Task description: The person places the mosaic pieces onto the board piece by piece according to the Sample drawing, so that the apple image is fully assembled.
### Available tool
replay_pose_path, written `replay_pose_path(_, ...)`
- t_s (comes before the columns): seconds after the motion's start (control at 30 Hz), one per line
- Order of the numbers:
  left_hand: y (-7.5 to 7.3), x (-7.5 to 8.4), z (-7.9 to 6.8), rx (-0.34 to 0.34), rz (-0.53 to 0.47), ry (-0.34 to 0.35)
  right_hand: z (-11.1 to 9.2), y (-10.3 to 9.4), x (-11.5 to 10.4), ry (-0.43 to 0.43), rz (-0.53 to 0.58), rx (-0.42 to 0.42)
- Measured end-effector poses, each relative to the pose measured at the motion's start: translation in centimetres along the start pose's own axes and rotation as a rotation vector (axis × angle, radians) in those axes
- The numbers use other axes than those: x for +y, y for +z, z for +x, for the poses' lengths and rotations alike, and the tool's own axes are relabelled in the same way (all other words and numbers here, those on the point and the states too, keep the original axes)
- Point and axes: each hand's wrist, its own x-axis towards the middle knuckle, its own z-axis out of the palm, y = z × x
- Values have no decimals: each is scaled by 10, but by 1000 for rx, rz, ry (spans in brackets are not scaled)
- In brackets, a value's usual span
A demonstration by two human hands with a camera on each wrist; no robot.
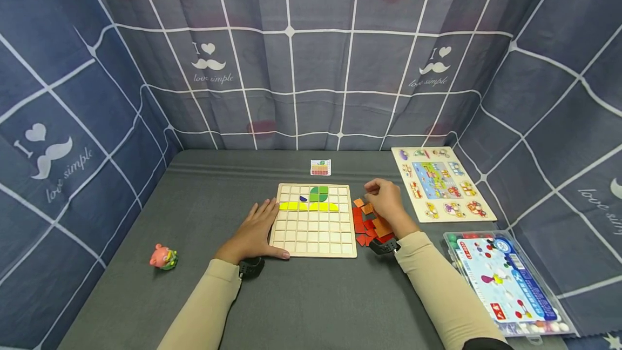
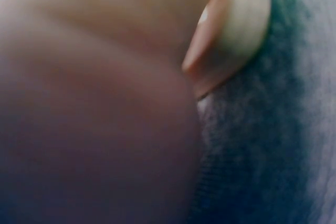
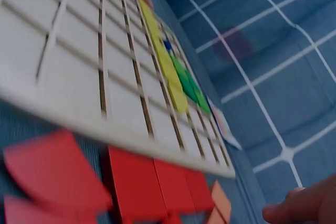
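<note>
Sitting at a tabletop [image 1: 301, 296] covered in a dark grey, finely ribbed cloth, you are enclosed on three sides by hanging blue-grey fabric with a white grid and moustache prints. In front of you lies a pale wooden grid board [image 1: 316, 220], square, cut into small square cells; a row of yellow tiles [image 1: 308, 206] and a green rounded shape above it fill cells near its far edge. Your left hand [image 1: 257, 229] rests flat against the board's left edge, fingers straight and spread, thumb along its near corner. Your right hand [image 1: 386, 203] hovers with curled fingers over a loose heap of flat red and orange tiles [image 1: 367, 226] just right of the board; whether it pinches one, the pictures do not show. Farther right lie a cartoon peg puzzle [image 1: 439, 182] and a clear plastic case [image 1: 505, 282]. A small pink toy [image 1: 163, 257] sits well to your left.
</note>
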Motion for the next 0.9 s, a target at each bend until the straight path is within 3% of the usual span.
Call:
replay_pose_path(0.33, 2, -2, 0, -3, -2, -1, -1, -8, 22, 119, -97, -9)
replay_pose_path(0.63, 2, -3, 0, -4, -10, -3, 5, -4, 16, 70, -193, 6)
replay_pose_path(0.9, 2, -3, 0, -13, -9, -8, 5, 0, 20, -47, -248, 27)
